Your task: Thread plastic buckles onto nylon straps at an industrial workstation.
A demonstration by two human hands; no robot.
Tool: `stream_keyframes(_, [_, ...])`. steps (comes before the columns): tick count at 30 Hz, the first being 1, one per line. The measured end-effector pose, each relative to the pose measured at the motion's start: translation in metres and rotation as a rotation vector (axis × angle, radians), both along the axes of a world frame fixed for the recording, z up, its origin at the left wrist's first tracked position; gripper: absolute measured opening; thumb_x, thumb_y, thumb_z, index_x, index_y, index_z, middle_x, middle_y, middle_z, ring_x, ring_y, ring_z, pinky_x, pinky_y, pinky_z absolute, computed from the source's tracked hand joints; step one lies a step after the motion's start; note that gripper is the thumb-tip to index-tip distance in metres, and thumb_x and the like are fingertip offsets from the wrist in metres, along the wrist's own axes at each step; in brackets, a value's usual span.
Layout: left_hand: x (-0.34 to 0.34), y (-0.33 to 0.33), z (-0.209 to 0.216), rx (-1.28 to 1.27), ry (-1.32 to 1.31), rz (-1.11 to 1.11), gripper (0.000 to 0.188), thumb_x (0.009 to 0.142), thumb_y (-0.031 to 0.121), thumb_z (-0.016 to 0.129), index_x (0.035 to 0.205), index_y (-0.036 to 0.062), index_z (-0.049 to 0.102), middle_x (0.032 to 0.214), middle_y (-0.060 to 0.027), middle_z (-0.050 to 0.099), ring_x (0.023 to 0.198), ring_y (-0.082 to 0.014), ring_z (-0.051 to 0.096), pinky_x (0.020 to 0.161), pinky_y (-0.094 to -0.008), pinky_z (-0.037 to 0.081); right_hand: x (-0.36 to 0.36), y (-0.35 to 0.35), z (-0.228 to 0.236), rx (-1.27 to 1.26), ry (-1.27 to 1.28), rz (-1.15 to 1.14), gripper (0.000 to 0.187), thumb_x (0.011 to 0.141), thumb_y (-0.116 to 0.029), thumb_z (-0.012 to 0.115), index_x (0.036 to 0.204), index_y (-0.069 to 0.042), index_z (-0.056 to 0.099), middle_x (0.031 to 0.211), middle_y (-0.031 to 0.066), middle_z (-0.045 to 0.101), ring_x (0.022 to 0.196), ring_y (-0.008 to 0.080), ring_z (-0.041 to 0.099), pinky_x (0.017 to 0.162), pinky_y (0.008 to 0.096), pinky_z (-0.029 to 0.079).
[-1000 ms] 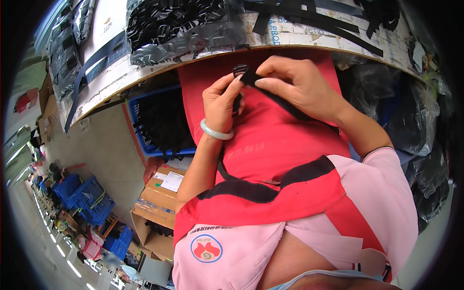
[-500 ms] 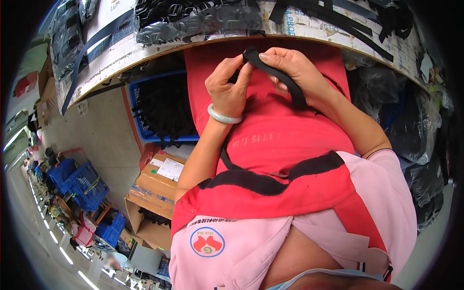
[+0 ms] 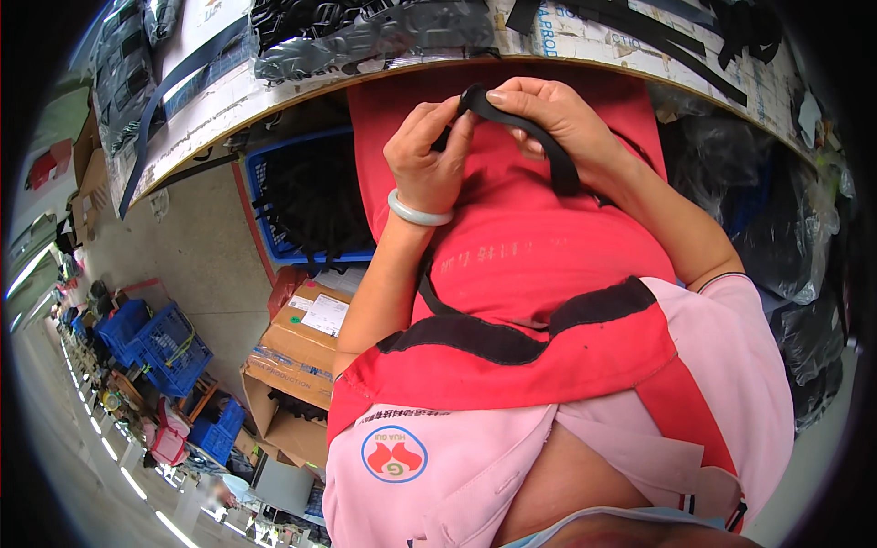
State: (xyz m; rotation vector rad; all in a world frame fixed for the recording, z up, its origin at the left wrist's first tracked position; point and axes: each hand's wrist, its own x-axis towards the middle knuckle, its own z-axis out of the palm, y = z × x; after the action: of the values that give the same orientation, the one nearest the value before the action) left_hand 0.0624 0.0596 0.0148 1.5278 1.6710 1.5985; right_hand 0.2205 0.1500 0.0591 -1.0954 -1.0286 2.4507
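Note:
A black webbing strap (image 3: 554, 157) arches between my two hands, in front of the red apron (image 3: 548, 237) and just below the table edge. Finger and thumb of my left hand (image 3: 425, 157), with a pale bangle at the wrist, pinch a small dark piece (image 3: 471, 97) at the strap's looped end. Its exact shape is hidden by my fingers. My right hand (image 3: 559, 117) grips the strap close by, thumb on top and fingers curled beneath. The strap's other part hangs over the right wrist side toward the apron.
On the table (image 3: 320, 87) ahead lie a bag of black plastic buckles (image 3: 365, 41) and loose black straps (image 3: 667, 41). Beneath it, at left, a blue crate (image 3: 265, 228) holds black straps. Cardboard boxes (image 3: 297, 342) stand left of me, and plastic-wrapped bundles (image 3: 776, 228) at right.
Both hands keep their hold on the strap and its end piece. They have shifted only very slightly, along with a small shift of the whole view.

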Motion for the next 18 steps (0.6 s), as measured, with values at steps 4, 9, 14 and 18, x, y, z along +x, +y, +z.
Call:
stream_keyframes(4, [0.000,-0.001,-0.002,-0.014,-0.040,-0.002,0.020,0.078,-0.004,0.072,0.097,-0.0015,0.069,0.078,-0.0114,0.065,0.065,-0.0179,0.062,0.060,-0.0255,0.048,0.002,0.001,-0.006,-0.125,0.143,-0.013,0.017,0.093,-0.023,0.063,0.090,-0.006,0.060,0.066,-0.0028,0.053,0.049,0.0020,0.045,0.046,0.0167,0.037])
stream_keyframes(9, [0.002,-0.003,-0.002,-0.069,-0.077,0.007,0.019,0.078,-0.004,0.071,0.096,-0.0012,0.068,0.076,-0.0117,0.064,0.063,-0.0188,0.061,0.058,-0.0268,0.048,0.001,0.000,-0.009,-0.188,0.170,-0.037,0.016,0.093,-0.021,0.063,0.090,-0.006,0.058,0.067,-0.0024,0.053,0.050,0.0017,0.044,0.045,0.0170,0.036])
stream_keyframes(14, [0.005,-0.002,-0.005,0.024,0.044,-0.011,0.020,0.078,-0.003,0.071,0.098,-0.0002,0.068,0.076,-0.0119,0.062,0.063,-0.0216,0.060,0.057,-0.0276,0.047,-0.004,-0.004,-0.012,-0.079,0.130,-0.089,0.020,0.093,-0.024,0.063,0.094,-0.004,0.058,0.071,-0.0013,0.057,0.054,0.0024,0.050,0.048,0.0161,0.040])
stream_keyframes(18, [0.001,-0.001,-0.009,0.057,0.141,-0.085,0.018,0.080,-0.002,0.069,0.098,-0.0009,0.067,0.073,-0.0098,0.062,0.059,-0.0187,0.060,0.051,-0.0265,0.046,-0.005,0.006,-0.019,0.060,0.067,-0.029,0.026,0.092,-0.028,0.064,0.101,-0.003,0.061,0.076,0.0003,0.062,0.061,0.0037,0.056,0.055,0.0166,0.046])
